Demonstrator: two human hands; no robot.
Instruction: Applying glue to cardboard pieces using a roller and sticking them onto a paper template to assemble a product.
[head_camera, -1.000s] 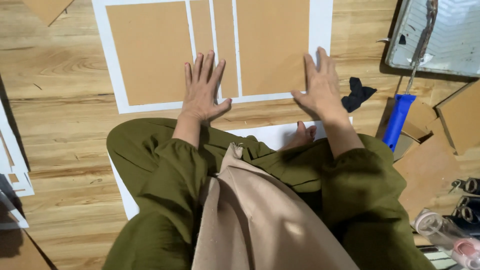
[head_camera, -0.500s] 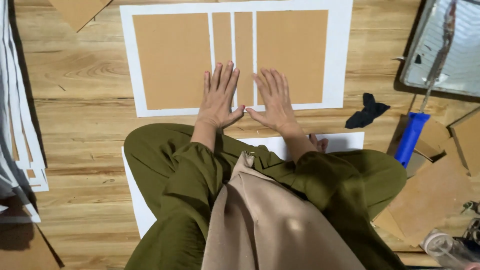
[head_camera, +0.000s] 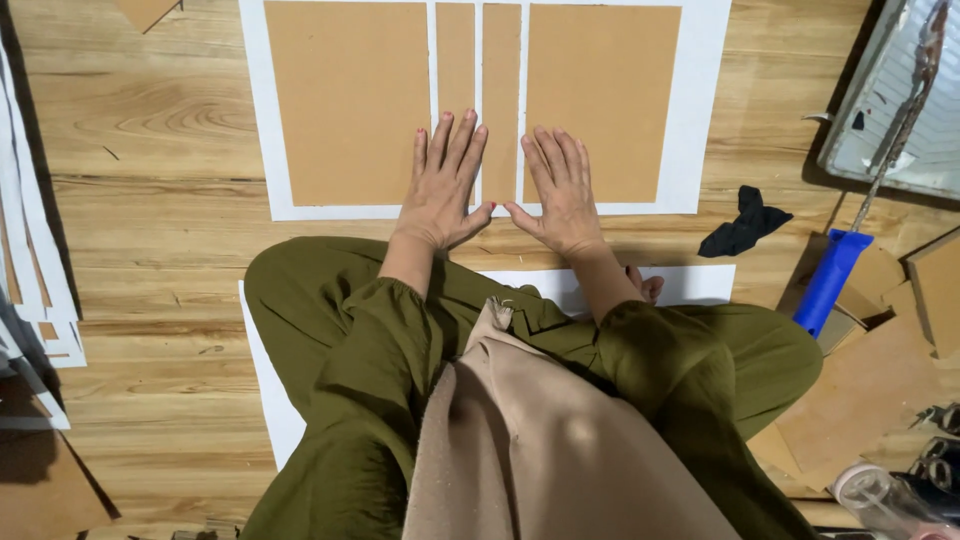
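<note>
Nearest, at six o'clock, sit the person's folded legs in olive cloth, over a second white sheet (head_camera: 690, 283) on the wooden floor (head_camera: 150, 250). Just beyond, both hands lie flat with fingers spread: the left hand (head_camera: 442, 190) presses on a narrow cardboard strip (head_camera: 455, 90), the right hand (head_camera: 562, 195) on the large right cardboard panel (head_camera: 603, 100), likely to seat them on the white sheet (head_camera: 705, 110). A second strip (head_camera: 501, 100) lies between, and a left panel (head_camera: 347, 100) at eleven o'clock. At three o'clock rest a black rag (head_camera: 745, 225) and a blue roller handle (head_camera: 828, 280); a paint tray (head_camera: 895, 90) sits at two.
</note>
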